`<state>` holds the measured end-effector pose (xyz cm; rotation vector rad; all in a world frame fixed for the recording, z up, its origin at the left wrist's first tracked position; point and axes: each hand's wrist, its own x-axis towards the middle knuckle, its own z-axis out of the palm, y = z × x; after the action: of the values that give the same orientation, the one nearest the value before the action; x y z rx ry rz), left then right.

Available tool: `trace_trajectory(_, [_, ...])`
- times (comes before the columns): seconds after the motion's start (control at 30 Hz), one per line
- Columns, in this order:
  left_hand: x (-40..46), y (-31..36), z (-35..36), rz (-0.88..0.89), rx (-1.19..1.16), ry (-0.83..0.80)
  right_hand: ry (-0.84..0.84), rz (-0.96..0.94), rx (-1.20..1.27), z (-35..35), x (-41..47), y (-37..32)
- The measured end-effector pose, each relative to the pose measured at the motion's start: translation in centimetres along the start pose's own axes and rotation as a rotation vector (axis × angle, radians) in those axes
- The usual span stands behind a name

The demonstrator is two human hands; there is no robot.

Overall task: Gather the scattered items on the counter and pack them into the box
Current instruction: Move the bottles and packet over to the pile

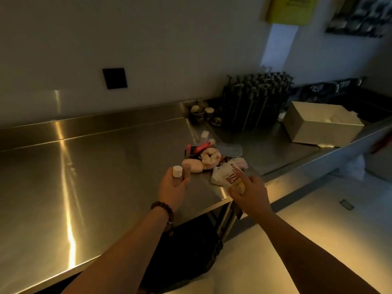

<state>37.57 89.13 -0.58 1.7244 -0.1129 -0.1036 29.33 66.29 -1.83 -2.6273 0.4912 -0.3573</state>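
A: What's in the pile (pixel 209 158)?

B: Small toiletries heaped near the counter's (pixel 95 177) front corner: a pink tube, a cream scrunchie (pixel 210 156), a pale pink pad or soap (pixel 193 165), and a white printed sachet (pixel 226 176) at the near edge. All look light. The scrunchie is soft and can be grabbed anywhere. The sachet is thin and probably slick, so I'd pinch it by an edge.

A: And the hands?

B: The left hand (pixel 175 187) is curled round two small bottles (pixel 181 172), held by their bodies with caps up. They're rigid and smooth, so they could slip against each other. The right hand (pixel 250 193) pinches a small yellowish packet (pixel 237 187) just beside the sachet.

A: The box?

B: The box (pixel 322 126) sits open, well apart to the right along the counter, beside a rack of dark pump bottles (pixel 254 100).
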Motion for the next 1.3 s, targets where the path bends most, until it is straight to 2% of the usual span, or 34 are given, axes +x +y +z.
trace_trajectory(0.23, [6.3, 0.1, 4.7, 0.000, -0.006, 0.084, -0.087, -0.039, -0.032, 2.7, 9.0, 1.7])
trace_trajectory(0.43, [10.8, 0.2, 7.4, -0.049, 0.056, 0.162, -0.073, -0.059, -0.032, 4.6, 15.7, 2.2])
trace_trajectory(0.5, [11.4, -0.2, 8.2, -0.040, 0.055, 0.187, -0.067, -0.086, -0.091, 5.7, 16.7, 2.6])
trace_trajectory(0.63, [11.1, -1.1, 9.2, -0.027, 0.063, 0.225, -0.208, -0.113, -0.155, 7.1, 16.9, 4.0])
trace_trajectory(0.7, [10.8, -1.6, 9.7, -0.046, 0.053, 0.262, -0.218, -0.177, -0.170, 7.0, 17.0, 4.1])
trace_trajectory(0.8, [10.0, -1.7, 10.6, -0.099, 0.014, 0.288, -0.160, -0.331, -0.021, 5.7, 17.5, 1.7])
trace_trajectory(0.87, [9.4, -1.8, 11.2, -0.105, -0.065, 0.282, -0.180, -0.523, 0.146, 5.0, 17.7, -0.9])
trace_trajectory(0.97, [8.5, -1.9, 12.1, -0.044, -0.139, 0.284, -0.387, -0.720, 0.288, 4.4, 17.2, -3.7])
trace_trajectory(1.07, [7.7, -2.1, 12.4, -0.047, -0.117, 0.281, -0.507, -0.736, 0.321, 4.6, 17.1, -3.7])
trace_trajectory(1.17, [7.5, -2.8, 12.4, -0.085, 0.027, 0.324, -0.495, -0.703, 0.320, 4.3, 17.5, -2.7])
trace_trajectory(1.3, [7.9, -3.8, 12.5, -0.198, -0.037, 0.369, -0.528, -0.662, 0.258, 4.3, 17.9, -1.5])
